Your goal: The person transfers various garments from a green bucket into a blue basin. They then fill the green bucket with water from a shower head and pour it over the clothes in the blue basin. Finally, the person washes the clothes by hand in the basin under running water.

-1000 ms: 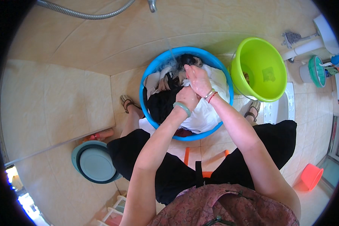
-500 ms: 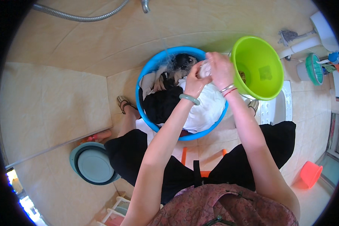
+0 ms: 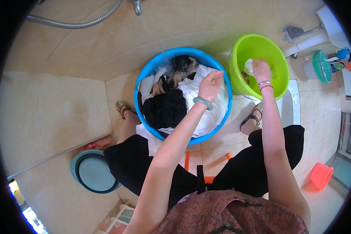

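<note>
Over the green bucket (image 3: 243, 48), my right hand (image 3: 263, 72) grips a small bunched white cloth (image 3: 249, 67) at the bucket's mouth. My left hand (image 3: 211, 86) hovers above the right part of the blue tub (image 3: 206, 139), its fingers apart and nothing held in them. Under that hand spreads a large white garment (image 3: 208, 117). To its left a black garment (image 3: 165, 109) lies bunched, and beige and dark pieces (image 3: 175, 74) are heaped at the far side. Water runs from the tap (image 3: 136, 7) into the tub's far left.
A metal shower hose (image 3: 72, 25) hangs on the wall. At the left stands a grey-green basin (image 3: 95, 173). Orange stool legs (image 3: 187, 160) show between my knees. Farther right are a white squat toilet (image 3: 289, 109), a small lined bin (image 3: 323, 68) and a coral bucket (image 3: 321, 178).
My hands have parted. The right has moved right from above the blue tub to the green bucket with the small white cloth; the left, now without it, stays over the tub.
</note>
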Available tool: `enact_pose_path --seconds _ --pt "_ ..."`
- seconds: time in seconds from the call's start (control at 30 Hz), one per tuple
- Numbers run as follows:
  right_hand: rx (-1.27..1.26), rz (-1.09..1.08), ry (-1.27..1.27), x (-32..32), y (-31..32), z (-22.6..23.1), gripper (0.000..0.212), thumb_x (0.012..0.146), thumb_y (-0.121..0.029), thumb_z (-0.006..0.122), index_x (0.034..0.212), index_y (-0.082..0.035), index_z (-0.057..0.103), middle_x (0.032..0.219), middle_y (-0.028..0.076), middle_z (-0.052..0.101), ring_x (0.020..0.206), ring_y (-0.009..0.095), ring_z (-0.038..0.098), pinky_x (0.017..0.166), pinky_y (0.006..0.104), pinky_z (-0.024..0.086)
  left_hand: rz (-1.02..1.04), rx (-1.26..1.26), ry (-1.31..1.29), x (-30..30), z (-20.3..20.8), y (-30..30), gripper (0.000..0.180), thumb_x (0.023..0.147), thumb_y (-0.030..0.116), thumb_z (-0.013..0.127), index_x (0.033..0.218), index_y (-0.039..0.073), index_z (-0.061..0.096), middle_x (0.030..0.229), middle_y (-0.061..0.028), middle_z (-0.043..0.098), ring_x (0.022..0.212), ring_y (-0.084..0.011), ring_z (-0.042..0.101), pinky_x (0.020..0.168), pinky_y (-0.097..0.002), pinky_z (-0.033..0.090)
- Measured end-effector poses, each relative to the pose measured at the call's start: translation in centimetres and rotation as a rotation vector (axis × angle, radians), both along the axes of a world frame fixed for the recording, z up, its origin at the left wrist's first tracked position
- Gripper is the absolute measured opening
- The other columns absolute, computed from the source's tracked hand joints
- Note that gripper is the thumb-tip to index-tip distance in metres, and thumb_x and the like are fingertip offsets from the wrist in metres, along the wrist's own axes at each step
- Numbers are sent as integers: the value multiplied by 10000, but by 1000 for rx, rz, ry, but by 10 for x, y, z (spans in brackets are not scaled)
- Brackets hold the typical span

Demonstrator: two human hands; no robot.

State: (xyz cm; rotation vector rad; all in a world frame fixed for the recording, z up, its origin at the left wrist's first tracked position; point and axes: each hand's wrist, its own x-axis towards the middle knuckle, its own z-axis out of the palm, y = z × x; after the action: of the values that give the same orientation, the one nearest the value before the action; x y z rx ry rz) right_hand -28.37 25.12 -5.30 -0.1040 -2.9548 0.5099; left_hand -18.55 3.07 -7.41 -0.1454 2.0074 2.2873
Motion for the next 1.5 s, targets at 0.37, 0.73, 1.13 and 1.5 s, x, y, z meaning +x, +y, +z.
enact_pose_path --seconds 0.37,0.73,1.13,1.5 --pt "-363 519 -82 31 -152 -10 216 863 -223 490 921 -114 667 914 130 650 843 325 615 760 426 489 129 -951 -102 15 -53 -130 208 827 134 556 1000 94 666 930 -132 663 879 -275 631 803 -354 477" --pt "-180 725 -576 36 -256 -115 591 783 -155 595 1333 -98 388 1249 153 520 1116 307 516 950 386 414 -109 -1513 -453 27 -64 -184 639 755 257 690 1316 139 406 1245 -129 511 1156 -334 475 928 -456 412" --pt "-363 730 -498 37 -238 -110 922 662 -221 767 1415 -215 236 1441 96 282 1267 373 337 1040 461 317 124 -818 -230 -1 22 -199 451 668 311 702 969 -12 611 765 -106 630 664 -189 590 628 -304 465" --pt "-1237 606 -469 48 -237 -83 633 693 -73 730 1261 -49 453 1178 63 545 1091 160 492 933 299 405 336 276 -114 14 167 -166 269 808 125 615 1041 9 548 911 -56 607 790 -133 610 673 -259 498"
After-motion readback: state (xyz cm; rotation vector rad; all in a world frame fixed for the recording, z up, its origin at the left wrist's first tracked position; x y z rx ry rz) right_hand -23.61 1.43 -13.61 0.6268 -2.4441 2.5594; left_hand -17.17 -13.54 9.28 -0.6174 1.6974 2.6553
